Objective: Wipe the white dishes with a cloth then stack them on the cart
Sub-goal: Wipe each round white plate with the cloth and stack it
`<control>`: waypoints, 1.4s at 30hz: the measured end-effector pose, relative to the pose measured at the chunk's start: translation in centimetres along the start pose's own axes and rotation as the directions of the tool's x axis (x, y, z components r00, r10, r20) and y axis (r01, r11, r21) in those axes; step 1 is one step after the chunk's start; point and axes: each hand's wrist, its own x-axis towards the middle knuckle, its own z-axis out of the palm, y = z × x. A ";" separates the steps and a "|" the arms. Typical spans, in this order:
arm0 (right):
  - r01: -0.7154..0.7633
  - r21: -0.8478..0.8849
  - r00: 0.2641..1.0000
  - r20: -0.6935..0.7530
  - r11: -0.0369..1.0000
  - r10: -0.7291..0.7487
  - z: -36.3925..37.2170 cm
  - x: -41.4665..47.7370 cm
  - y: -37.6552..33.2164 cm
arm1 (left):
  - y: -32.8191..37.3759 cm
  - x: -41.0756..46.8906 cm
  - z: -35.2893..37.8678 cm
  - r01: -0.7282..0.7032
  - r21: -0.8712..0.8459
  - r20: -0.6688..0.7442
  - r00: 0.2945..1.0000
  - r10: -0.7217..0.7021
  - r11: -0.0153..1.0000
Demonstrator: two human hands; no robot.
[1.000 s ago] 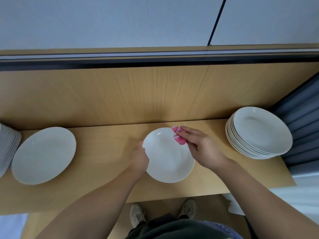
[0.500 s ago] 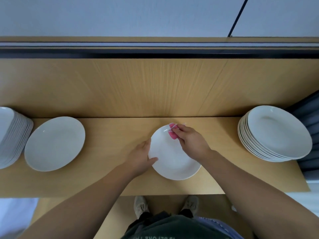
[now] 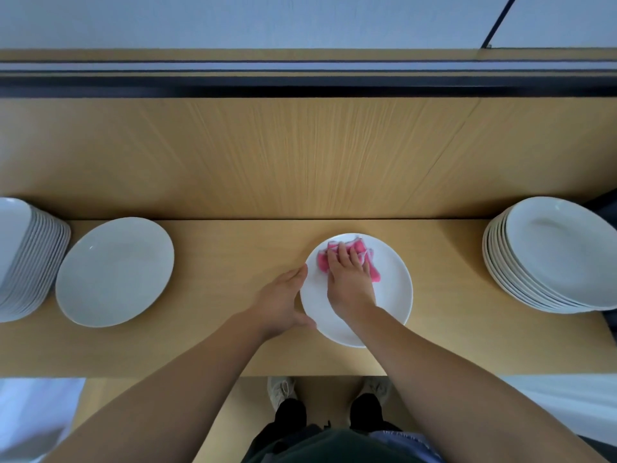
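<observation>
At the near edge of the light wooden desk, with the person's pale shoes showing on the floor below it, both forearms reach in. The left hand curves thumb and fingers round the left rim of a white round ceramic plate, steadying it flat on the desk; the right hand, fingers straight, presses a crumpled pink cloth onto the plate's far half — it grips nothing, the cloth is only pinned beneath it.

Wiping looks to be the step in hand. The plate's near half lies bare, so the cloth probably has that part to cover; after that the move calls for lifting the cloth away, taking the plate firmly by its rim and setting it level on a pile. Which pile is the wiped one I cannot tell.

Left of the work lies a single white shallow plate, well apart; beyond it, at the frame's edge, stands a tall stack of white plates. A carry leftward must pass over that single plate. On the right a lower stack of white plates sits at the desk's end.

Farther back rises an upright wooden panel — close behind, so it leaves little room on that side.
</observation>
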 end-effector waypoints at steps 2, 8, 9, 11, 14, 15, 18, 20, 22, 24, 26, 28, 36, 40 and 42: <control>0.089 -0.004 0.996 0.024 0.996 -0.089 0.1 -0.6 -0.3 | -0.1 0.1 0.1 -0.008 -0.002 -0.013 1.000 0.008 1.000; 0.321 -0.042 0.933 0.184 0.946 -0.308 0.6 -2.8 -0.3 | 0.2 0.2 -0.2 0.004 0.065 0.004 1.000 -0.004 0.998; 0.354 -0.032 0.923 0.175 0.935 -0.343 0.6 -3.1 -0.2 | 0.2 0.1 -0.3 0.005 0.081 0.009 1.000 -0.005 0.997; 0.400 0.023 0.901 0.173 0.916 -0.398 0.4 -4.1 0.0 | 0.3 0.1 -0.5 0.010 0.106 0.018 1.000 -0.012 0.994; 0.428 0.118 0.870 0.216 0.896 -0.443 -0.1 -5.4 0.9 | 0.5 -0.1 -0.8 -0.008 0.150 0.024 1.000 0.005 0.989; 0.434 0.141 0.860 0.229 0.890 -0.456 -0.2 -5.7 1.3 | 0.6 -0.2 -0.9 -0.016 0.171 0.022 1.000 0.013 0.985; 0.459 0.178 0.833 0.255 0.870 -0.492 -0.2 -5.6 2.3 | 0.9 -0.2 -1.1 -0.069 0.278 0.009 0.998 0.070 0.958; 0.471 0.172 0.827 0.255 0.865 -0.501 -0.4 -5.5 2.3 | 0.9 -0.2 -1.1 -0.140 0.362 0.040 0.990 0.134 0.922; 0.469 0.179 0.829 0.249 0.865 -0.501 -0.8 -5.7 2.1 | 0.8 -0.1 -1.2 -0.180 0.398 0.081 0.984 0.161 0.900; 0.466 0.172 0.825 0.270 0.868 -0.496 -1.4 -6.1 2.3 | 0.6 0.1 -1.3 -0.193 0.413 0.097 0.981 0.168 0.890; 0.472 0.158 0.803 0.331 0.868 -0.497 -2.2 -6.6 3.3 | 0.5 0.2 -1.4 -0.211 0.417 0.114 0.977 0.179 0.884; 0.480 0.154 0.774 0.390 0.864 -0.499 -3.3 -7.1 4.5 | 0.3 0.2 -1.4 -0.217 0.417 0.122 0.976 0.182 0.883; 0.483 0.063 0.766 0.453 0.873 -0.456 -5.6 -7.7 7.2 | 0.2 0.2 -1.4 -0.230 0.437 0.121 0.973 0.197 0.869; 0.348 0.172 0.810 0.439 0.922 -0.388 -6.7 -7.2 7.7 | 0.3 0.2 -1.4 -0.228 0.450 0.126 0.973 0.192 0.863; 0.310 0.181 0.837 0.415 0.933 -0.358 -7.5 -6.7 7.8 | 0.4 0.3 -1.4 -0.229 0.461 0.128 0.973 0.191 0.858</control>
